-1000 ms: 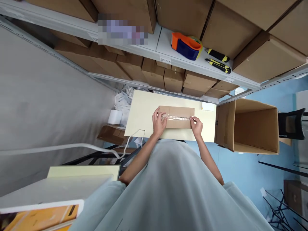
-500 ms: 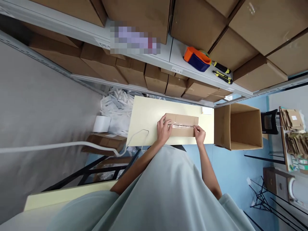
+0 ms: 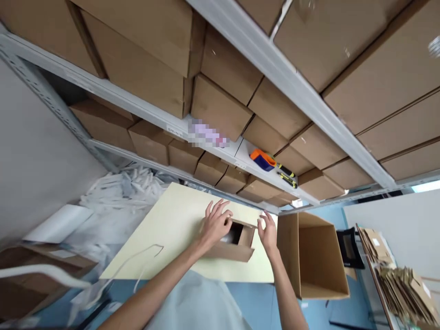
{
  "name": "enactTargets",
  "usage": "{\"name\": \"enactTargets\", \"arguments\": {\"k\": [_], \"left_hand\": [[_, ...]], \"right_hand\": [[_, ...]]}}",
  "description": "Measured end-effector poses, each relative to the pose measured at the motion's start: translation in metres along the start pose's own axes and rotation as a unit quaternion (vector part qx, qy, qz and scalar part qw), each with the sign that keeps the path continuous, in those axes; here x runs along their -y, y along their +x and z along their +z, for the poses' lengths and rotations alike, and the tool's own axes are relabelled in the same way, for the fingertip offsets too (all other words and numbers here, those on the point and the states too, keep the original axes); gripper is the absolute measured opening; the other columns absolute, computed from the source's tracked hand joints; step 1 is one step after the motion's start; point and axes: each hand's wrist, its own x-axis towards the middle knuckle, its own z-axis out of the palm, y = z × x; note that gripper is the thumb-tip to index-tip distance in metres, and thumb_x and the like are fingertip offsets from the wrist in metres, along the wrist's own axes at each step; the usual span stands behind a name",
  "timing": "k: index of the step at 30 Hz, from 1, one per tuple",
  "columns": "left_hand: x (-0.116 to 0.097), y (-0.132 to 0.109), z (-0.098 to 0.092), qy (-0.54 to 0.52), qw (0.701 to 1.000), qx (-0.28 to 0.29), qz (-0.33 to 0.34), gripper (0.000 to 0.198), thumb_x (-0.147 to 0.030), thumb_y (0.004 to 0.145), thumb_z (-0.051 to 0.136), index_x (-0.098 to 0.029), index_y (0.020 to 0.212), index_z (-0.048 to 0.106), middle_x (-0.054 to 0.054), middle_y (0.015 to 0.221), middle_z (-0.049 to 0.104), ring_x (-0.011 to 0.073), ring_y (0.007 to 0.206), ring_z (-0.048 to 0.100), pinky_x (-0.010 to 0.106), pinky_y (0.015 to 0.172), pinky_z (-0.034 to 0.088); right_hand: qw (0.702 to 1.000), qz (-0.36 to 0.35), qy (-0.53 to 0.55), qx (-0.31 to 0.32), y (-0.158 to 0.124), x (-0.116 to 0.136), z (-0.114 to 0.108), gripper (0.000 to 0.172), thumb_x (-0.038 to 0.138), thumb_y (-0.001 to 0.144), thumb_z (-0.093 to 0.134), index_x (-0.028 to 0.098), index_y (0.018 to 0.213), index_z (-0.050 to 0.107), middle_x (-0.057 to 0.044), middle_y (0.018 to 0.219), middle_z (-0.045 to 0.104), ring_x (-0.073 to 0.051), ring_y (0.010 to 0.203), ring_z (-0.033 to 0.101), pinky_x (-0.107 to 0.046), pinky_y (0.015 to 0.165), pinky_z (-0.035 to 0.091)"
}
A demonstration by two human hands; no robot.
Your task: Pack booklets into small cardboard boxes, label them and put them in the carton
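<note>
A small brown cardboard box (image 3: pixel 228 251) lies on the pale yellow tabletop, its top open and its near flap folded outward. The inside looks dark, with something whitish at the left that I cannot make out. My left hand (image 3: pixel 216 225) is over the box's left end and far edge, its fingers spread and bent. Beyond the box's right end is my right hand (image 3: pixel 268 233), raised with its fingers curved and apart. Nothing plainly shows in either hand.
A large open carton (image 3: pixel 288 252) stands at the table's right. Shelves of cardboard boxes (image 3: pixel 220 103) rise behind, holding an orange-and-blue tape dispenser (image 3: pixel 263 160) and yellow-and-black box cutters (image 3: pixel 287 176). A white cable (image 3: pixel 137 254) crosses the table's left side. White wrapping (image 3: pixel 117 192) is piled beyond.
The box was closed, with clear tape along its top seam; now it is open. Both hands have lifted off the top. The view has tilted up toward the shelves.
</note>
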Motion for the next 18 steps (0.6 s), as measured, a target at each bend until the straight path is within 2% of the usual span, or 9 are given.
{"name": "enactTargets", "arguments": {"k": [2,5,7,9,11,13,16,18], "left_hand": [[-0.025,0.041,-0.005,-0.009,0.999,-0.031,0.023,0.019,-0.015,0.086,0.062,-0.03,0.087,0.073,0.007,0.139,0.074,0.0358,0.145,0.06,0.07,0.134,0.027],[-0.067,0.099,-0.016,-0.02,0.996,-0.071,0.057,0.016,-0.017,0.089,0.064,-0.029,0.088,0.074,0.007,0.133,0.077,0.0329,0.137,0.065,0.067,0.133,0.03],[-0.091,0.127,-0.023,-0.021,0.992,-0.098,0.074,0.013,-0.018,0.09,0.065,-0.028,0.087,0.074,0.007,0.128,0.078,0.0309,0.132,0.067,0.063,0.133,0.032],[-0.11,0.144,-0.026,-0.024,0.989,-0.12,0.084,0.012,-0.016,0.089,0.066,-0.025,0.087,0.074,0.008,0.124,0.078,0.0289,0.125,0.07,0.061,0.131,0.035],[-0.121,0.15,-0.025,-0.029,0.987,-0.134,0.089,0.012,-0.014,0.088,0.066,-0.024,0.087,0.074,0.008,0.123,0.078,0.0277,0.12,0.071,0.059,0.129,0.037],[-0.125,0.148,-0.022,-0.033,0.985,-0.138,0.094,0.013,-0.013,0.088,0.067,-0.023,0.089,0.074,0.008,0.123,0.078,0.0272,0.12,0.071,0.057,0.128,0.039],[-0.124,0.137,-0.013,-0.042,0.987,-0.133,0.086,0.015,-0.012,0.089,0.065,-0.023,0.091,0.073,0.008,0.12,0.078,0.0271,0.119,0.071,0.055,0.125,0.042],[-0.12,0.127,-0.008,-0.047,0.99,-0.12,0.064,0.017,-0.009,0.09,0.063,-0.023,0.091,0.073,0.007,0.119,0.078,0.0271,0.117,0.072,0.054,0.122,0.044]], "right_hand": [[0.997,-0.061,-0.006,-0.036,0.059,0.007,-0.029,0.036,0.039,0.108,0.047,0.025,0.125,0.075,-0.017,0.149,0.069,-0.034,0.14,0.066,-0.053,0.12,0.052],[0.988,-0.132,-0.013,-0.076,0.147,0.032,-0.066,0.039,0.034,0.107,0.047,0.019,0.135,0.07,-0.02,0.142,0.072,-0.033,0.136,0.067,-0.051,0.12,0.05],[0.987,-0.137,-0.041,-0.067,0.194,0.055,-0.081,0.041,0.032,0.107,0.046,0.016,0.139,0.066,-0.021,0.139,0.072,-0.033,0.133,0.068,-0.049,0.117,0.05],[0.99,-0.106,-0.095,-0.018,0.227,0.078,-0.086,0.041,0.029,0.106,0.049,0.011,0.14,0.063,-0.024,0.138,0.072,-0.034,0.128,0.068,-0.047,0.114,0.051],[0.987,-0.074,-0.138,0.038,0.246,0.096,-0.085,0.037,0.024,0.103,0.055,0.008,0.136,0.061,-0.026,0.134,0.073,-0.034,0.122,0.07,-0.045,0.109,0.051],[0.984,-0.065,-0.152,0.067,0.254,0.108,-0.081,0.03,0.017,0.1,0.059,0.008,0.129,0.061,-0.024,0.124,0.075,-0.032,0.115,0.071,-0.042,0.103,0.052],[0.985,-0.089,-0.132,0.067,0.256,0.113,-0.079,0.019,0.013,0.099,0.06,0.012,0.118,0.059,-0.016,0.106,0.076,-0.026,0.101,0.071,-0.036,0.094,0.052],[0.987,-0.105,-0.108,0.064,0.257,0.111,-0.08,0.016,0.014,0.101,0.058,0.014,0.117,0.059,-0.012,0.101,0.075,-0.023,0.095,0.069,-0.034,0.09,0.052]]}}
